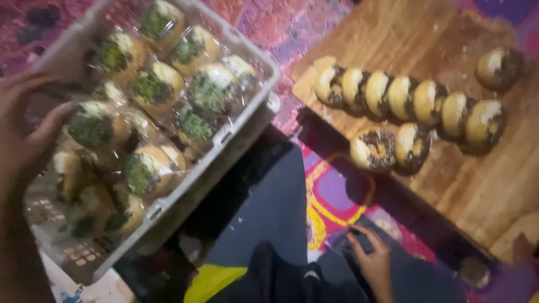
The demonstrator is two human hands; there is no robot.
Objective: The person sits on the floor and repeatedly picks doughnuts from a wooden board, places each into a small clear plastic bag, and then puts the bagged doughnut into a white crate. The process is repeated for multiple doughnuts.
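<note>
Fingers of the left hand (25, 126) curled over the near edge of a white plastic crate (247, 115), gripping it and holding it tilted. Wrapped buns (151, 84) with green topping filled the crate. Well to the right, a wooden board (483, 191) carried a row of dark-sprinkled doughnuts (410, 101). The right hand (371, 259) rested lower down on dark cloth, fingers loosely spread and holding nothing, above the patterned mat (337, 193).
</note>
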